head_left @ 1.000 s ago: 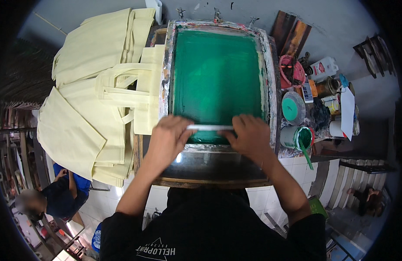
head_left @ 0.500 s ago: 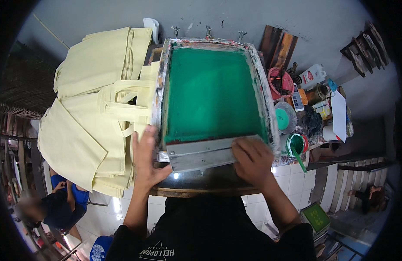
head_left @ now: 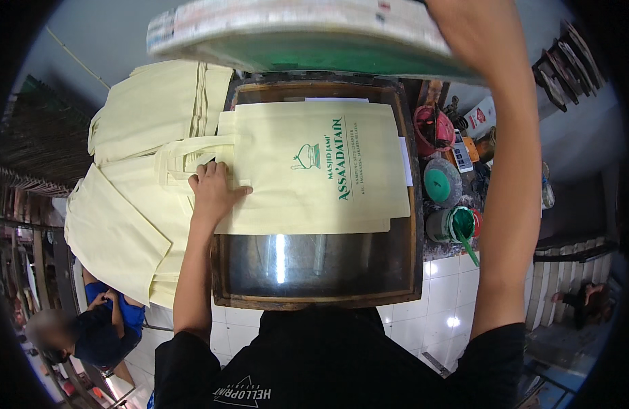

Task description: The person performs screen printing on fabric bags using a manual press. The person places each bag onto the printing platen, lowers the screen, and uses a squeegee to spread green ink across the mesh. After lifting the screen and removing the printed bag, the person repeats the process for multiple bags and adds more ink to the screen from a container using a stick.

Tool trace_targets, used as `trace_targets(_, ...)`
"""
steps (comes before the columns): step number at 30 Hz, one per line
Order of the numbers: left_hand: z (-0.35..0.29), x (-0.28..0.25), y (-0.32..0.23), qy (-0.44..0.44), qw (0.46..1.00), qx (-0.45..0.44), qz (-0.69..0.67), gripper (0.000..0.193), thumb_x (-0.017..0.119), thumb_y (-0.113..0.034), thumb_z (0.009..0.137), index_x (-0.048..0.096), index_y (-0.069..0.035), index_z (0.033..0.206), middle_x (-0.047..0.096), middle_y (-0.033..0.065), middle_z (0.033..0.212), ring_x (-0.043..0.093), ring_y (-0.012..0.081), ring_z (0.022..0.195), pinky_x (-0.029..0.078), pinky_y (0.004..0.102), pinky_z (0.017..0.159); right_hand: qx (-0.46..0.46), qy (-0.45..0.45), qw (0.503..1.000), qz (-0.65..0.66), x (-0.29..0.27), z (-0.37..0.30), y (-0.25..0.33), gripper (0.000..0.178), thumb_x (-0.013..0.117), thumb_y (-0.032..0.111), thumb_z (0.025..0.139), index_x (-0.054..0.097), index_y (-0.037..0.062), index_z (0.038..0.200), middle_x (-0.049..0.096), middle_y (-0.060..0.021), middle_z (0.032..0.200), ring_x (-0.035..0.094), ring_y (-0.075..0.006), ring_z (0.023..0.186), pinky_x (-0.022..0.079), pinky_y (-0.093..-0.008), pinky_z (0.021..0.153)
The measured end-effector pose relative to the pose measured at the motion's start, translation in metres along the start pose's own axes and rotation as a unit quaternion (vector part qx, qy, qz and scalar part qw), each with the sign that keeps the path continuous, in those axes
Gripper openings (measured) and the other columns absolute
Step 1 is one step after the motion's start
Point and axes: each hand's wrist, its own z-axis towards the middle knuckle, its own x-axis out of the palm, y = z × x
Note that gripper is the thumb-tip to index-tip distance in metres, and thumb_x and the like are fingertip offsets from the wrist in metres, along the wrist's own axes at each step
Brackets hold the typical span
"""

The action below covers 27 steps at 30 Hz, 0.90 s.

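1 printing screen (head_left: 321, 49), 1 printed bag (head_left: 280, 194)

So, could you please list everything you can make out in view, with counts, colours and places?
Green-printed fabric tote bag: one on top, cream, on board
Glossy wood-rimmed board: one, black, centre
Flat framed screen: one, green and white, raised at top
Stacked fabric tote bags: several, cream, left
Round pot: one, green-smeared, right
Long stick: one, green, in pot
Round disc: one, grey with green centre, beyond pot
Round basin: one, pink, upper right
Slatted rack: one, dark, far right
Seated person: one, dark top, lower left
Left hand: one, bare, at printed bag's left edge
Right hand: one, bare, at screen's right end
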Motion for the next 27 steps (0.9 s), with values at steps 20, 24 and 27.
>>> trace_targets(20, 0.022, -0.038, 0.095, -0.259, 0.956, -0.006, -0.136, 0.044, 0.069, -0.018, 0.093, 0.06, -0.002, 0.133, 0.068, 0.0206, 0.121, 0.064, 0.0375, 0.111, 0.049, 0.0474, 0.097, -0.172, -0.06, 0.982, 0.058, 0.022, 0.093, -0.049, 0.04, 0.075, 0.032, 0.087, 0.075, -0.006, 0.101, 0.073, -0.0252, 0.082, 0.068, -0.031, 0.072, 0.053, -0.042, 0.075)
trace_targets(24, 0.061, 0.067, -0.093, -0.049, 0.949, 0.232, -0.21, 0.045, 0.065, -0.006, 0.088, 0.057, -0.001, 0.132, 0.06, 0.0223, 0.136, 0.054, 0.0394, 0.129, 0.04, 0.0486, 0.11, -0.194, -0.049, 0.978, 0.067, 0.022, 0.103, -0.046, 0.044, 0.076, 0.033, 0.086, 0.075, -0.0083, 0.099, 0.073, -0.0287, 0.085, 0.069, -0.0361, 0.074, 0.053, -0.0436, 0.076)
trace_targets(27, 0.077, 0.083, -0.157, -0.086, 0.964, 0.212, -0.134, 0.033, 0.064, -0.005, 0.084, 0.062, 0.0, 0.116, 0.062, 0.0178, 0.124, 0.057, 0.0348, 0.118, 0.042, 0.0496, 0.1, -0.227, -0.061, 0.971, 0.041, 0.024, 0.114, -0.058, 0.045, 0.076, 0.034, 0.086, 0.075, -0.0087, 0.098, 0.072, -0.0311, 0.086, 0.07, -0.0401, 0.077, 0.054, -0.045, 0.077)
